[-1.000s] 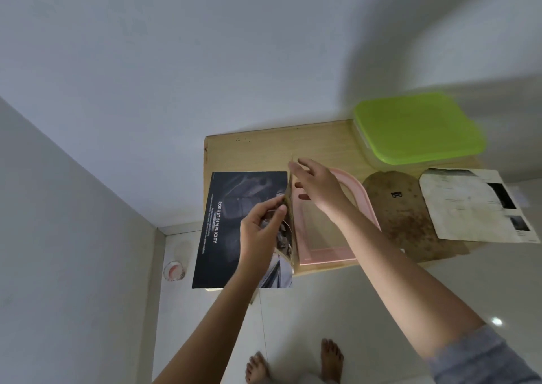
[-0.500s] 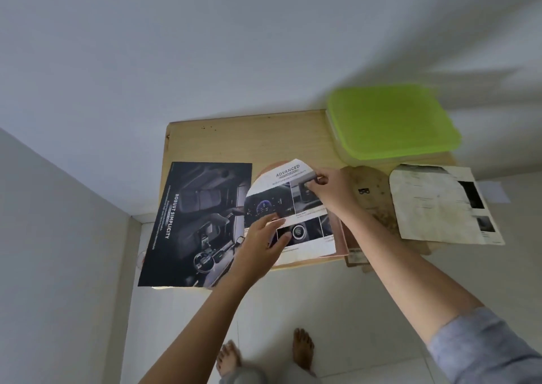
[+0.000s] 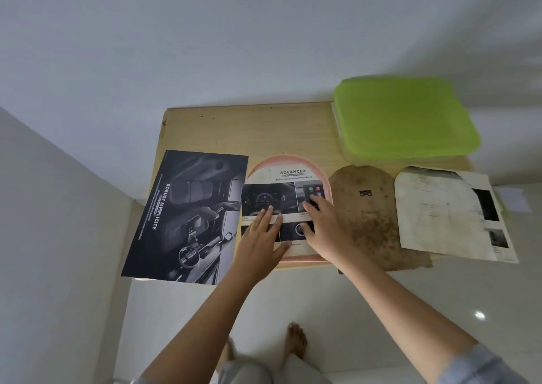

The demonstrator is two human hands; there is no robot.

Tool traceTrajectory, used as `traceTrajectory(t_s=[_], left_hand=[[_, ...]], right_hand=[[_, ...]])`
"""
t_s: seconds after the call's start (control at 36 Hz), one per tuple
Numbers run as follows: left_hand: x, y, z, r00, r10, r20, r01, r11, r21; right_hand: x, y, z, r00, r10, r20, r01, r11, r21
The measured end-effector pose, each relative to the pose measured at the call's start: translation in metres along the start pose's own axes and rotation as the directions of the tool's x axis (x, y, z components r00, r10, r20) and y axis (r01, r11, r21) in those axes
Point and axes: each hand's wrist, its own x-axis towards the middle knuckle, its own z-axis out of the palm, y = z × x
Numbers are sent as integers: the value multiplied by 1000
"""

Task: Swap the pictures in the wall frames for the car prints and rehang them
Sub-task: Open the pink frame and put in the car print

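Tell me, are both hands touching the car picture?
Touching. The head view shows the left hand and the right hand pressing flat fingers on the car print in the pink frame.

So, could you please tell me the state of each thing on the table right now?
Pink frame: lying flat, back open, print inside.
Arched car print: laid in the frame, pressed down by both hands.
Left hand: fingers straight, pressing the print.
Right hand: fingers pressing the print.
Backing board: off the frame, flat beside it.
Dark car print: unframed, flat, overhanging the table edge.
Worn sheet: loose, flat.
Green-lidded box: closed.
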Motion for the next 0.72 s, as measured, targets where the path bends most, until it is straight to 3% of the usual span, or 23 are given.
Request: traceTrajectory(t_s=[0.06,0.11,0.19,0.28,0.36,0.72], left_hand=[[1,2,-1,1000,2,-21,-3,999,-46],[-1,1,-2,991,-34,-128,22,995,-95],[-6,-7,-3,946,-208,-248,155,964,-217],[-10,-22,0,930,-302,-211,238,930,-281],[-13,-35,4,941,-292,-171,253,942,-220],[-10,-49,-7,925,-319,-207,288,943,-169]], right_hand=[[-1,2,-1,999,17,-37,-16,1000,22],[-5,4,-1,994,68,-85,-66,997,29],[-13,6,3,981,150,-126,-141,987,80],[-18,6,8,967,211,-144,-196,975,107],[-19,5,11,955,252,-157,-225,960,169],[-23,-2,8,959,220,-177,-142,917,372]])
